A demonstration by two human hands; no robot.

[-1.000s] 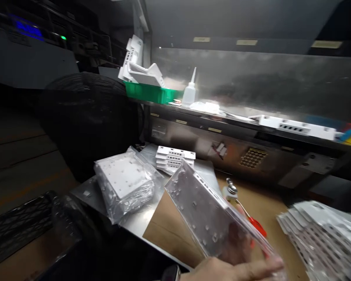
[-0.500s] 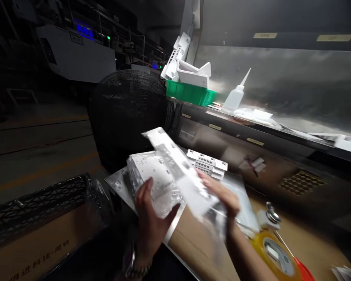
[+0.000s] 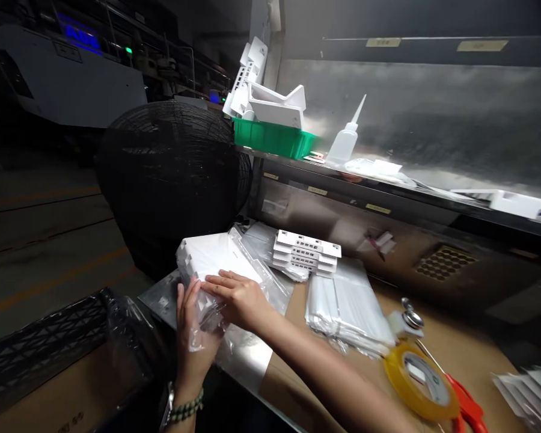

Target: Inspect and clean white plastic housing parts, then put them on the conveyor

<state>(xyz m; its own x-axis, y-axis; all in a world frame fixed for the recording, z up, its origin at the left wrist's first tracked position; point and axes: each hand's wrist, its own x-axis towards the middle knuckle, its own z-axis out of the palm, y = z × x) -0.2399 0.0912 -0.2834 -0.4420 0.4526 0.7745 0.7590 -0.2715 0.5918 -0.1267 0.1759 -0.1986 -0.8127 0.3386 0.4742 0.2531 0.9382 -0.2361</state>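
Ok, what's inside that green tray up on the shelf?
White plastic brackets stick up out of the green tray; the tray's wall hides whatever lies lower down.

Factory packing bench [image 3: 446,337], machinery [image 3: 67,84], stacked plastic parts [image 3: 305,254]

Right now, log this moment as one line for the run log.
left hand: cups bagged stack's near end | right hand: flat on bagged stack | beside: white bracket stack, tape roll
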